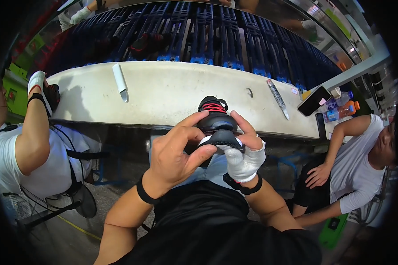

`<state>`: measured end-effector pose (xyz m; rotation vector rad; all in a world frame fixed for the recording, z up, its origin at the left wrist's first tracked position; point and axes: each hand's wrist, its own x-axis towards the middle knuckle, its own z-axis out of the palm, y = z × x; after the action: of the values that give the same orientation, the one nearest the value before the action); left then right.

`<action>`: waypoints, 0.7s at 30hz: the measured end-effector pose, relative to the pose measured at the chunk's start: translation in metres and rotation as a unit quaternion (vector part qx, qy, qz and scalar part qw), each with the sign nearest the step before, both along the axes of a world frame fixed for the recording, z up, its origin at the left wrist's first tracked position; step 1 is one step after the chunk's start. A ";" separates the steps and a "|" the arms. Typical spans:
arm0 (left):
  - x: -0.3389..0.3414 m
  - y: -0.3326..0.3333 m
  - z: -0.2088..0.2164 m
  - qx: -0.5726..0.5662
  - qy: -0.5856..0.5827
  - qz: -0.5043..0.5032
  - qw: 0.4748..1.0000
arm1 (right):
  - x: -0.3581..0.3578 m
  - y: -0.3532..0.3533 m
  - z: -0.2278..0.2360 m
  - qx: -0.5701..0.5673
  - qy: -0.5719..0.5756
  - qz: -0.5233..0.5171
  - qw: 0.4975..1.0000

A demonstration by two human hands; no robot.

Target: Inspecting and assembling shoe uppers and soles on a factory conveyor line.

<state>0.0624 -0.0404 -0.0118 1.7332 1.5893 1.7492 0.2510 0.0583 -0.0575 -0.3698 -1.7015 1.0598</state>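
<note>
Close in front of me, at the near edge of the pale worktable point(163, 99), I hold a black shoe point(214, 107) with red laces. Its heel end points away from me. A dark, curved sole-like part point(222, 138) with a pale edge sits at its near end; whether it is joined to the shoe, I cannot tell. My bare left hand point(174, 150) grips the left side, thumb on the curved part. On the other side my right hand point(246, 152), in a white glove that leaves some fingers bare, is closed on the shoe too. Fingers hide the shoe's sides.
A white-handled blade point(120, 83) and a knife with a patterned handle point(277, 99) lie on the table. A phone point(314, 101) and bottles point(342, 111) stand at the right. Beyond runs a blue metal rack point(199, 37). Co-workers sit on both sides.
</note>
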 end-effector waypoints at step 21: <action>-0.014 0.000 0.007 -0.036 0.069 -0.005 0.997 | -0.002 0.014 0.011 -0.020 -0.024 0.052 0.998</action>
<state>0.0485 -0.0409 -0.0047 1.8602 1.6719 1.5778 0.2491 0.0726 -0.0468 -0.3365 -1.7594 1.1711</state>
